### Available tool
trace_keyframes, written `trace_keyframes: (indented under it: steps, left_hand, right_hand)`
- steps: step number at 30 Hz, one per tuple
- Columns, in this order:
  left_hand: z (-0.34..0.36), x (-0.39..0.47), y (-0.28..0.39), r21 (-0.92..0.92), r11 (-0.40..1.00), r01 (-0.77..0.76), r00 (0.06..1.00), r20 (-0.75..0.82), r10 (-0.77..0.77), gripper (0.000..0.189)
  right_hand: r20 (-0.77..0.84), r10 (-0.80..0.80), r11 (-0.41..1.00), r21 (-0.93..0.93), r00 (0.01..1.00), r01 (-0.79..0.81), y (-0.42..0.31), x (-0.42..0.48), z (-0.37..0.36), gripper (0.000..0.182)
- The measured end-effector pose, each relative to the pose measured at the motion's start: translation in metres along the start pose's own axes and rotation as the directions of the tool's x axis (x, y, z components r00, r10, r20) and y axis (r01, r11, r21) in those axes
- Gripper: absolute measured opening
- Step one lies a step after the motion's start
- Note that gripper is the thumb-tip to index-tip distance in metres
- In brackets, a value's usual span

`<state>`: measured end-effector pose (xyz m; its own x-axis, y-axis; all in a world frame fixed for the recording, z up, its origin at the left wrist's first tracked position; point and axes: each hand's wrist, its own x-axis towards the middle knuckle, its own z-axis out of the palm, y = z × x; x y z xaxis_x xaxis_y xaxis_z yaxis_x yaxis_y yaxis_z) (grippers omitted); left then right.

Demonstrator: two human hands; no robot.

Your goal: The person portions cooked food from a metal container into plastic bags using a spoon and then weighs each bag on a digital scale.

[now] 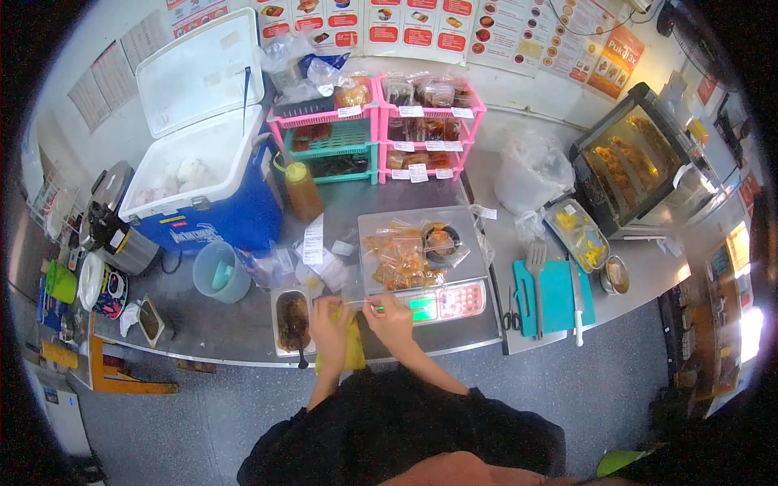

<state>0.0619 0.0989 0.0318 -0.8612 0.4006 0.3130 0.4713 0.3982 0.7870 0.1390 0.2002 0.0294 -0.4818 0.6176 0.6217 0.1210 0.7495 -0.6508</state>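
Between them, my left hand [329, 321] and my right hand [391, 317] hold a small clear zip bag [355, 293] by its edge, at the counter's front. No filling can be made out in the bag. To the left of my left hand stands a steel container [283, 340] of dark brown sauce with a black-handled ladle [294, 325] in it. A yellow cloth [352, 349] hangs below my hands. Just beyond my right hand is a digital scale [423, 308] with a lit green display. Its platform bears a tray [377, 220] with filled bags [398, 252] and a black bowl [442, 240].
At left are a blue cooler [213, 222] with its lid up and a plastic tub [209, 285]. A sauce bottle [302, 197] stands before stacked baskets [383, 130]. Rightward lie a turquoise cutting board [553, 316], a knife [578, 316], a slotted turner [537, 291] and scissors [512, 316].
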Motion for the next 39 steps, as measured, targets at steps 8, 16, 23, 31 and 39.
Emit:
trace_keyframes:
  steps: [8, 16, 23, 31, 39]
  left_hand:
    - [0.049, -0.014, -0.057, -0.780, 0.078, 0.620, 0.737, 0.546, -0.398, 0.005]
    - [0.042, 0.008, -0.059, -0.317, -0.301, 0.899, 0.310, 0.948, -0.070, 0.029]
    - [0.026, 0.017, -0.032, -0.184, -0.515, 0.837, 0.223, 0.975, 0.014, 0.040]
    - [0.026, 0.007, -0.014, -0.569, 0.337, 0.750, 0.626, 0.775, -0.084, 0.024]
    - [0.018, 0.013, 0.012, 0.009, 1.000, -0.006, 0.997, -0.077, 0.007, 0.036]
  right_hand:
    - [-0.001, -0.228, 0.953, -0.207, 0.974, 0.223, 0.009, -0.003, 0.006, 0.019]
    - [0.829, 0.417, -0.078, 0.440, 0.372, -0.894, 0.077, -0.029, 0.021, 0.017]
    - [0.892, 0.390, -0.514, 0.417, 0.229, -0.750, 0.063, -0.014, -0.003, 0.014]
    - [0.070, 0.435, 0.846, 0.309, 0.898, -0.435, 0.064, -0.009, 0.014, 0.020]
    - [0.151, 0.322, 0.915, 0.203, 0.935, -0.348, 0.010, 0.006, 0.002, 0.022]
